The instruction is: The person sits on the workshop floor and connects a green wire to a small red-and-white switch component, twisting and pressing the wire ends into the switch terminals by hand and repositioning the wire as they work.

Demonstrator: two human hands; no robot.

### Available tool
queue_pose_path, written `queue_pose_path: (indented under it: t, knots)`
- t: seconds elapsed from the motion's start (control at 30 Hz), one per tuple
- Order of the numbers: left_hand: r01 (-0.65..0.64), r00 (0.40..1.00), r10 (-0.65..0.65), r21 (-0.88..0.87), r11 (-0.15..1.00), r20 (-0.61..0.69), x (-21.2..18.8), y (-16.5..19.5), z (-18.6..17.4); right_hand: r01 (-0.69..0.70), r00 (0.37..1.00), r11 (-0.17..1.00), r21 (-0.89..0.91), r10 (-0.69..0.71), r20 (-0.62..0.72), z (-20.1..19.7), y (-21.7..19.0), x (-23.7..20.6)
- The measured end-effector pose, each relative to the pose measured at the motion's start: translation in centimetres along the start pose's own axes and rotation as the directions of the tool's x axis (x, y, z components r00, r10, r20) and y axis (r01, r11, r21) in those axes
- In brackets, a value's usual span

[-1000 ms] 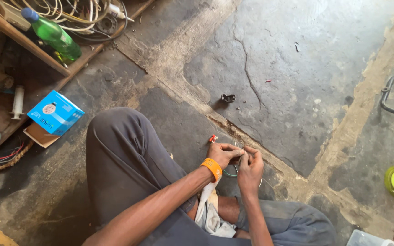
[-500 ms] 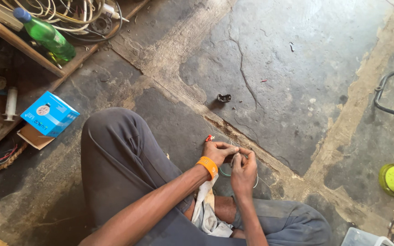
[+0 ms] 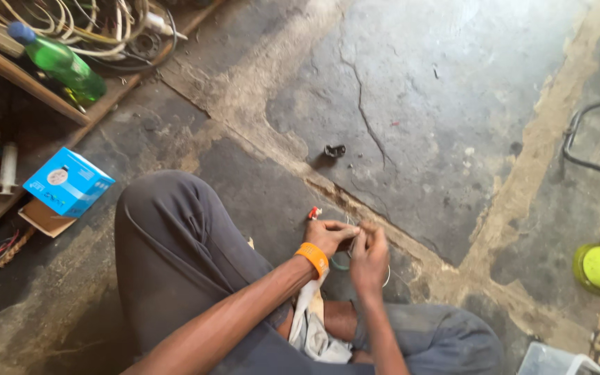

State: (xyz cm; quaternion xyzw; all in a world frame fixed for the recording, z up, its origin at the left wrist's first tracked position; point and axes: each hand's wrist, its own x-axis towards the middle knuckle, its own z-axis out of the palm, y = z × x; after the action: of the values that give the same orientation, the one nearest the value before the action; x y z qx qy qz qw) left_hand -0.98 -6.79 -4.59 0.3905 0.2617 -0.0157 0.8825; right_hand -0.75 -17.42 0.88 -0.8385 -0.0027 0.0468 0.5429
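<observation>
In the head view, a thin wire point(image 3: 353, 258) is pinched between the two hands, low and near the middle of the scene, just above the cracked concrete floor point(image 3: 453, 104). The left hand point(image 3: 329, 236), marked by an orange wristband point(image 3: 312, 257), is closed on the wire from the left, and the right hand point(image 3: 368, 255) is clenched on it from the right, so that the fingertips nearly touch. The wire is seen to loop down between and below the hands; its long axis cannot be told, as it is too fine. Neither hand is the nearer, since both are on it. A small red piece point(image 3: 314, 212) lies just beyond the left hand, and a small black part point(image 3: 335, 150) lies farther off on the floor.

At far left, a wooden shelf point(image 3: 29, 83) holds a green bottle point(image 3: 60, 62) on its side and a tangle of cables point(image 3: 98, 21). A blue box point(image 3: 68, 182) rests below it, closed, so its contents are hidden.
</observation>
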Motion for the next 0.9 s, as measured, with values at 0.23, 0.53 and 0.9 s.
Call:
queue_pose_path:
  t: [0.23, 0.53, 0.9]
  knots:
    - [0.053, 0.998, -0.054, -0.045, 0.998, -0.017, 0.2, 0.1, -0.1, -0.094, 0.995, 0.992, -0.089, 0.095, 0.007, -0.3, -1.7, -0.2]
    - [0.052, 0.999, -0.052, -0.028, 0.998, -0.002, -0.2, -0.2, 0.1, -0.023, 0.999, 0.981, -0.190, 0.014, -0.045, -0.3, -1.9, -0.7]
    - [-0.010, 0.999, 0.011, 0.023, 1.000, -0.050, -0.1, -0.3, 0.4, -0.059, 0.997, 0.962, -0.268, 0.045, -0.058, -0.3, -2.9, -0.3]
